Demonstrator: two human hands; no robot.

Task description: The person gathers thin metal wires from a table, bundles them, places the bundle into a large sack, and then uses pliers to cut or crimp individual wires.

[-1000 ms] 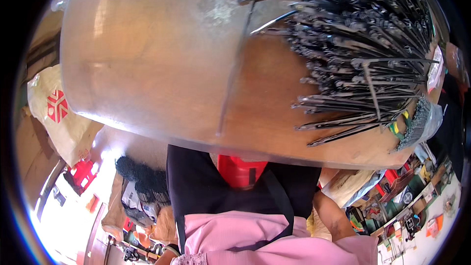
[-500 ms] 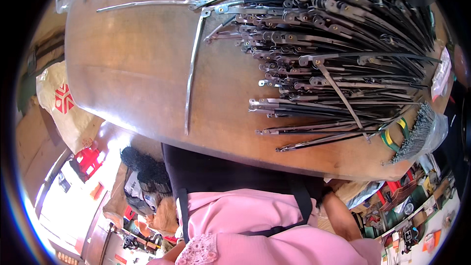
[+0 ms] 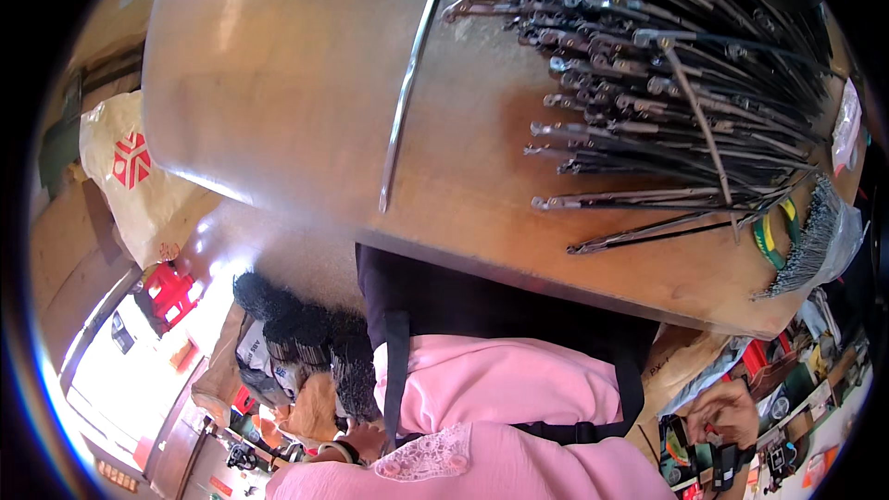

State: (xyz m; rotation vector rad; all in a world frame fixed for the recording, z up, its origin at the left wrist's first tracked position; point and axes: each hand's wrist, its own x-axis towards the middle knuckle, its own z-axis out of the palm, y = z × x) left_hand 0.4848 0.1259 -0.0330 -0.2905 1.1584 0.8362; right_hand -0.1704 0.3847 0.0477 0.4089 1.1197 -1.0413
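Note:
My left hand [image 3: 367, 442], with a band at the wrist, is low beside my pink top, by bundles of thin black rods [image 3: 310, 338]; its fingers are partly hidden. On the right, below the table's edge, my right hand [image 3: 727, 410] hangs with loosely curled fingers, and I see nothing held in it. On the table [image 3: 278, 111] lies a big heap of jointed black and silver metal ribs [image 3: 667, 74], like umbrella ribs. One silver rib [image 3: 412, 83] lies apart to the left, stretching toward the front edge.
At the table's right end are a green and yellow ring [image 3: 765, 239] and a bunch of thin grey wires [image 3: 815, 231] in clear plastic. A beige bag [image 3: 111, 194] with a red mark stands left of the table. A red stool [image 3: 169, 296] is behind it.
My view has shifted, so the table and ribs sit higher and further right. My left hand has come into view by the black rods. My right hand now shows lower right.

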